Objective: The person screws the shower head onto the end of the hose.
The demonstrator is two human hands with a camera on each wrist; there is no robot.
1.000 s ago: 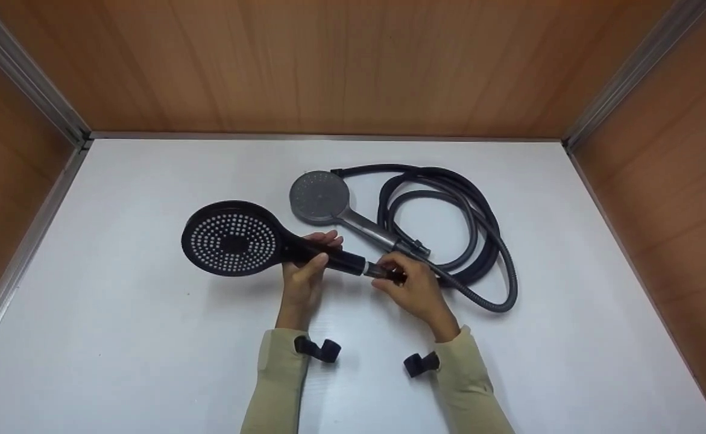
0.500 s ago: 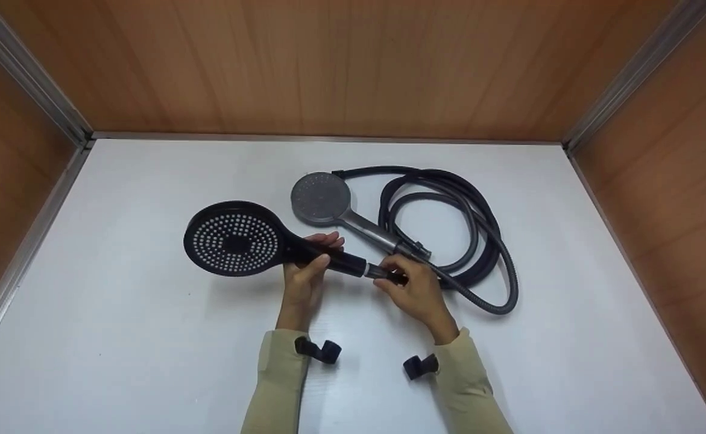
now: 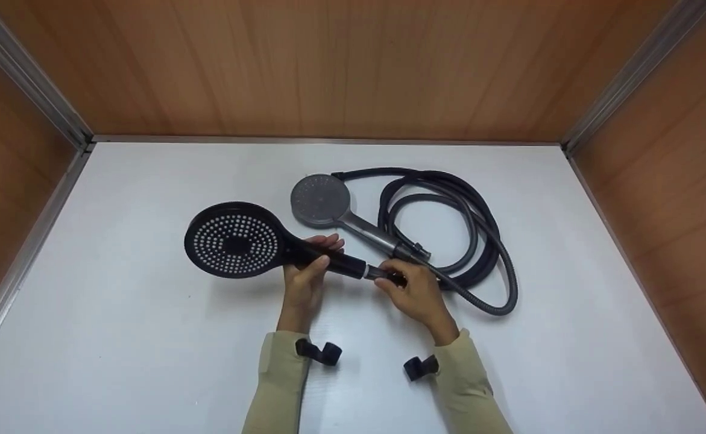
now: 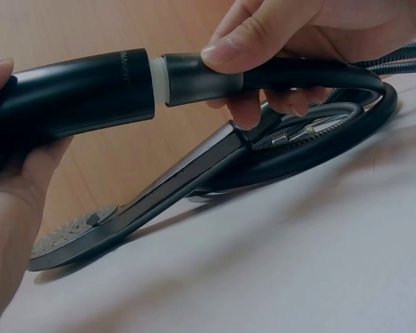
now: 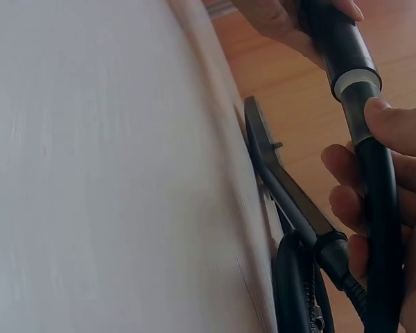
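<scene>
Held shower head (image 3: 232,244): in left hand (image 3: 302,283)
Hose end (image 4: 187,80): in right hand (image 3: 418,293)
Resting shower head (image 3: 321,201): on the desk (image 3: 117,349), behind the held one
Coiled hoses (image 3: 486,264): right of both heads

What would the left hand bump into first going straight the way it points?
The left hand would probably meet the grey shower head first, though the hand looks raised and might pass above.

A table (image 3: 117,361) bears a grey showerhead (image 3: 321,200) and hoses (image 3: 489,260).
</scene>
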